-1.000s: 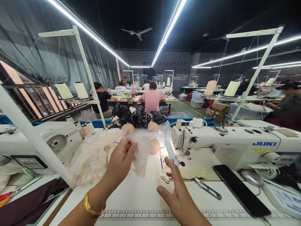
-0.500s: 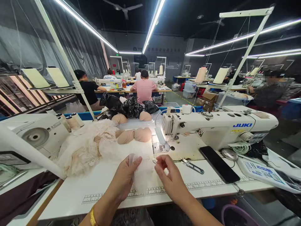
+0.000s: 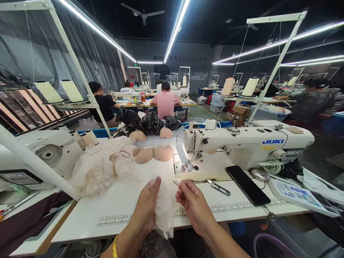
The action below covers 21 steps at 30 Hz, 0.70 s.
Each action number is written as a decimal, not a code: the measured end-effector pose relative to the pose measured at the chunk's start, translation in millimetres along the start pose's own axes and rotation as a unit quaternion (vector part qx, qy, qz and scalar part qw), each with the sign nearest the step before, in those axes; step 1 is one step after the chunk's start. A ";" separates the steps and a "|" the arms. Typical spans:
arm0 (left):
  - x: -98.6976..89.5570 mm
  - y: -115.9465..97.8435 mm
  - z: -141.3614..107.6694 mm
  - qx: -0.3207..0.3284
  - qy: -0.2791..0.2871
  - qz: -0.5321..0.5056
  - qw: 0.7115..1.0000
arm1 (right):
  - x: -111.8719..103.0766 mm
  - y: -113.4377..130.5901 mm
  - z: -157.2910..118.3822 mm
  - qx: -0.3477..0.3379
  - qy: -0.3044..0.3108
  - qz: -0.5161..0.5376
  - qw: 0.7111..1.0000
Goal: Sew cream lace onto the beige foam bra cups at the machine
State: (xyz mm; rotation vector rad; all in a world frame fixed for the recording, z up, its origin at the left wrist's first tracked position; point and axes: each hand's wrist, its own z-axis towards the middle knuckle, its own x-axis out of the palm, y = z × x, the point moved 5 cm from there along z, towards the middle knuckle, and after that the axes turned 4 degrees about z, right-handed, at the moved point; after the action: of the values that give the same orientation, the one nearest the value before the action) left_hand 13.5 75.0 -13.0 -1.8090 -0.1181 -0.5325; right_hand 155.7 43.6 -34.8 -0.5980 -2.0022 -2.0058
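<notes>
A strip of sheer white lace (image 3: 164,211) hangs over the table's front edge, held at its upper part in my left hand (image 3: 147,206), thumb pointing up. To the right, my right hand (image 3: 192,202) has its fingers pinched on a small whitish piece (image 3: 177,182), too small to name. Both hands are in front of the sewing machine (image 3: 242,145), whose lit needle area (image 3: 185,165) lies just beyond them. Skin-coloured round pads (image 3: 163,153) lie behind the hands, beside a heap of cream lace (image 3: 103,165) on the left.
A thread snipper (image 3: 218,187) and a black phone (image 3: 247,185) lie right of my right hand. A printed box (image 3: 301,197) sits farther right. Thread cones (image 3: 90,137) and another machine (image 3: 45,152) stand left. Several people sit at machines beyond.
The lace in my left hand now hangs lower, past the table edge. My right hand has turned, its fingers more curled. The view has shifted slightly.
</notes>
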 end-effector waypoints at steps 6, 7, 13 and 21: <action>3.4 1.3 -5.9 0.026 -0.050 0.000 0.998 | 22.9 8.9 -31.1 -0.217 0.145 -0.311 0.914; 5.9 1.0 -6.9 0.027 -0.045 -0.008 0.999 | 22.5 8.6 -29.9 -0.206 0.135 -0.304 0.921; 6.0 1.0 -10.5 0.020 -0.026 -0.023 0.999 | 3.2 2.4 -5.3 0.014 0.005 0.072 0.997; -16.7 3.6 -2.8 0.081 -0.077 0.075 0.991 | -2.3 -7.9 -3.6 0.038 0.037 0.026 0.998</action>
State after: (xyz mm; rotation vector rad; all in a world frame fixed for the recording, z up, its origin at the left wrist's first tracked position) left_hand -1.0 74.4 -22.5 -1.6832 -0.1256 -0.2675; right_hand 153.8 40.0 -42.8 -0.5442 -1.9884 -1.8850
